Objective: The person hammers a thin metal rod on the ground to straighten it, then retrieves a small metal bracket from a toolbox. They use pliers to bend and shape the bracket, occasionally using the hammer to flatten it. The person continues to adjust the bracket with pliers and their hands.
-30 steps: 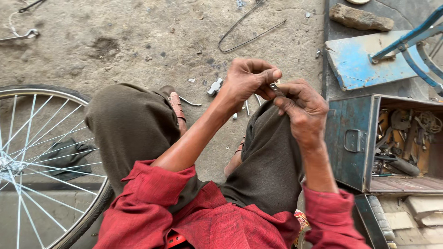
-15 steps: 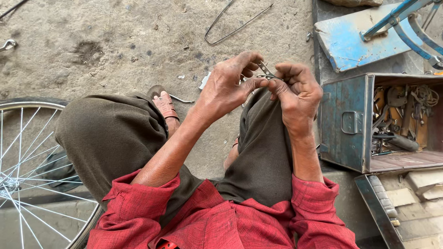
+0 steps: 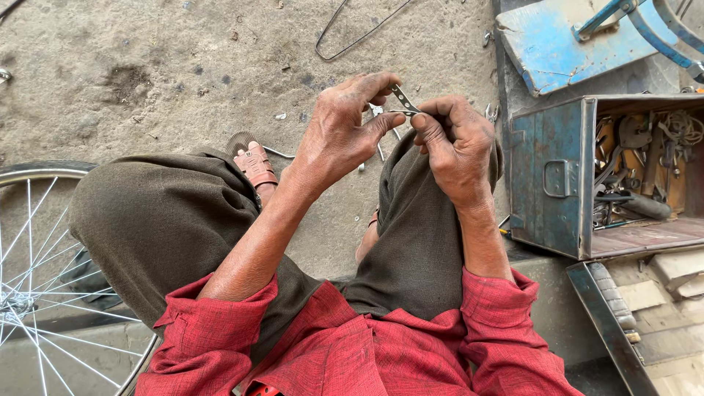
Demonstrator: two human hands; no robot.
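Pinching a small metal strip (image 3: 402,103) between left hand (image 3: 345,132) and right hand (image 3: 458,143)

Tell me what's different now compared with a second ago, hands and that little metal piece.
The small metal piece, mostly hidden between the fingers before, now sticks out above them. Both the left hand and right hand kept pinching it throughout; nothing was let go. The blue toolbox, bicycle wheel and bent wire lie as before.

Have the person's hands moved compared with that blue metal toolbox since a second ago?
Cannot tell for sure: the head camera itself shifted. The left hand and right hand, pinching a small metal piece, sit about as far left of the toolbox as before.
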